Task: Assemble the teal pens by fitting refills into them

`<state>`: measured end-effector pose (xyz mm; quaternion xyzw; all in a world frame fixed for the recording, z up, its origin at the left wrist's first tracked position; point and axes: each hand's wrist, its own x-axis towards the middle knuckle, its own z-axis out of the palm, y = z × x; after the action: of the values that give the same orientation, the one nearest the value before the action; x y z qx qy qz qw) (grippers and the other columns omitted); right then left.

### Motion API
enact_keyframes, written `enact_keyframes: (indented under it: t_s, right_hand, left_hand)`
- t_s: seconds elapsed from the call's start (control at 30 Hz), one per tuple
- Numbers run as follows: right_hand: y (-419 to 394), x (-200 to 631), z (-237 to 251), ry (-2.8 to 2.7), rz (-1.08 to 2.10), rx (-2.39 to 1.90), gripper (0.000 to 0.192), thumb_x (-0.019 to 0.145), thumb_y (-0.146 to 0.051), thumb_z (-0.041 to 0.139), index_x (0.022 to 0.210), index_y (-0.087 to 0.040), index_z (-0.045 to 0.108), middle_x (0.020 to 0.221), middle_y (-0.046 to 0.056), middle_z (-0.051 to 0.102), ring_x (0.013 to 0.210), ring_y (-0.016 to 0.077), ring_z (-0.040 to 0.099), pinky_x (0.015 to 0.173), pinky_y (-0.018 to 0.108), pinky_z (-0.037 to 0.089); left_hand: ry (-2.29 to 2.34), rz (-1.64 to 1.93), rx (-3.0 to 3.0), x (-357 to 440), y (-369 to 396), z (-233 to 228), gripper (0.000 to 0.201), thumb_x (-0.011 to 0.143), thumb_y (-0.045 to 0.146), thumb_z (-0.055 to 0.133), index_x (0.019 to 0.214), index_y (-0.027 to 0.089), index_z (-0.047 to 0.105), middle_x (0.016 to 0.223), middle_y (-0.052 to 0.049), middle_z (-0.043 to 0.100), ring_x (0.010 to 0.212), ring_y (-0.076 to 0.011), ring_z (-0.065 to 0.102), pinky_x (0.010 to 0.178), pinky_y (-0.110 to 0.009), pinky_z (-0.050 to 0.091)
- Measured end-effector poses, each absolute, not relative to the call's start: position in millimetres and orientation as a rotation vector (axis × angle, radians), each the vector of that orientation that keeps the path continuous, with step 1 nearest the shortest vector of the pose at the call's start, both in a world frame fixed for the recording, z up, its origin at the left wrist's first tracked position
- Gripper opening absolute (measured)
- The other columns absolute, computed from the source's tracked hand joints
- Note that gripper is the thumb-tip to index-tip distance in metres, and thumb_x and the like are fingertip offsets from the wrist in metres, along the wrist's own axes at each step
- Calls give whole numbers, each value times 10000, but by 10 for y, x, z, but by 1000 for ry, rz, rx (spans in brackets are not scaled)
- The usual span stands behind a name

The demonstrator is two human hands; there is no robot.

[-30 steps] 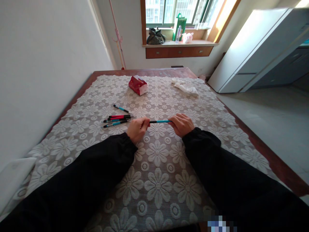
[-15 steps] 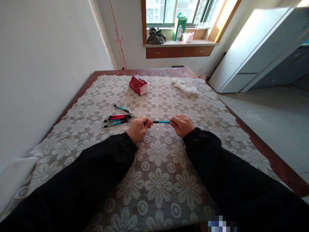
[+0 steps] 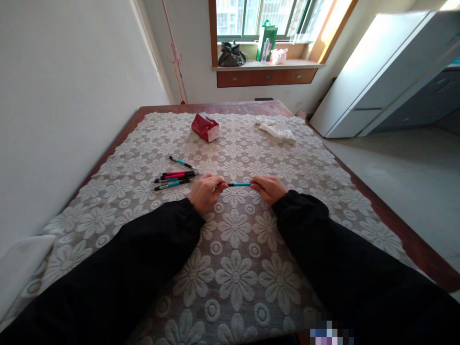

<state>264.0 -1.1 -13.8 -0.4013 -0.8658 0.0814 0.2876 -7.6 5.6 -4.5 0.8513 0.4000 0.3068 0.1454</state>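
Holding one pen [image 3: 239, 184] crosswise between both hands, just above the cloth [image 3: 233, 268], near the middle of the table [image 3: 413, 244]. Left hand [image 3: 205, 191] pinching the left end, fingers [image 3: 215, 183] curled shut around it; right hand [image 3: 269, 188] pinching the right end, fingers [image 3: 259, 182] likewise closed on it. Only a short blue stretch of barrel showing between the two grips; both ends hidden, so not telling cap from tip.

Judging the step as working the two ends against each other, pulling or twisting. Doing it well: keeping the barrel level and in line, gripping close to the joint, turning or pulling along the axis rather than bending, keeping wrists low over the cloth so a loose part drops near rather than rolling off.

Pen: slim, blue barrel with a dark section toward the left grip, looking like hard smooth plastic; light, likely slipping under a weak pinch.

Lying left of the hands: three like pens [image 3: 175, 178] bunched side by side, red and blue with black, and a single blue one [image 3: 181, 162] just beyond. Far on the cloth: red pack [image 3: 205, 127], white rag [image 3: 276, 128].
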Motion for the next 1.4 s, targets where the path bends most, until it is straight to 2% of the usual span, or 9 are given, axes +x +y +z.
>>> enact_keyframes:
  t_s: [0.17,0.33,0.5,0.7,0.93,1.03,1.13,1.23,1.4]
  right_hand:
    - [-82,2577,-33,-1865,910,-908,407,993,-471,466,1202,-186,666,700,6,588,616,151,528,633,299,403]
    - [-134,2478,48,-1375,1640,-594,392,872,-565,630,969,-193,706,642,15,570,634,181,566,635,346,438]
    - [-116,2459,15,-1160,1695,-598,336,783,-558,736,846,-235,674,539,-40,412,548,147,455,601,337,392]
    - [-121,2454,25,-1158,1725,-613,351,758,-575,740,783,-232,670,511,-34,406,566,157,469,630,348,398]
    - [-74,2461,-31,-1317,1476,-833,432,851,-633,581,901,-211,658,562,-14,494,582,171,514,600,335,416]
    - [19,2577,-88,-1571,1061,-1129,387,891,-460,563,1177,-204,615,622,-13,586,594,173,542,618,320,429]
    - [111,2717,-144,-1842,399,-1477,380,884,-307,532,1241,-200,604,894,70,720,869,251,638,823,403,476]
    - [159,2803,-204,-1972,-3,-1621,406,852,-271,583,1251,-202,624,1327,130,636,1218,337,549,1001,494,422]
    - [159,2799,-248,-2096,-15,-1587,260,895,-253,555,1119,-242,685,1317,82,651,1252,312,542,1059,513,394]
  left_hand:
    - [1233,985,2273,-64,70,-26,202,976,335,589,910,199,723,750,-18,697,804,-209,596,754,-317,450]
    - [1147,1042,2160,-63,75,5,165,940,331,625,890,201,713,718,-3,695,717,-181,575,666,-291,437]
    - [1000,1137,2197,-59,5,46,138,904,309,664,850,188,703,824,-36,674,783,-182,589,735,-307,466]
    - [1016,1102,2209,-62,30,15,122,926,288,650,870,191,696,800,-27,664,798,-187,597,737,-310,471]
    - [1197,1065,2252,-47,70,-11,141,953,298,624,1021,213,713,948,-40,712,919,-214,625,870,-346,501]
    - [1325,1047,2378,-160,195,83,242,970,202,523,1157,208,677,1113,-55,713,1074,-240,604,990,-382,472]
    - [1530,943,2466,-434,447,180,380,854,52,478,1141,185,690,1140,-69,714,1121,-267,596,1025,-402,459]
    - [1671,759,2518,-765,714,190,489,782,10,454,1158,191,709,1220,-64,705,1189,-275,583,1063,-404,438]
    - [1798,537,2405,-1076,934,80,314,840,155,532,1065,214,743,1194,-61,724,1137,-287,629,999,-388,479]
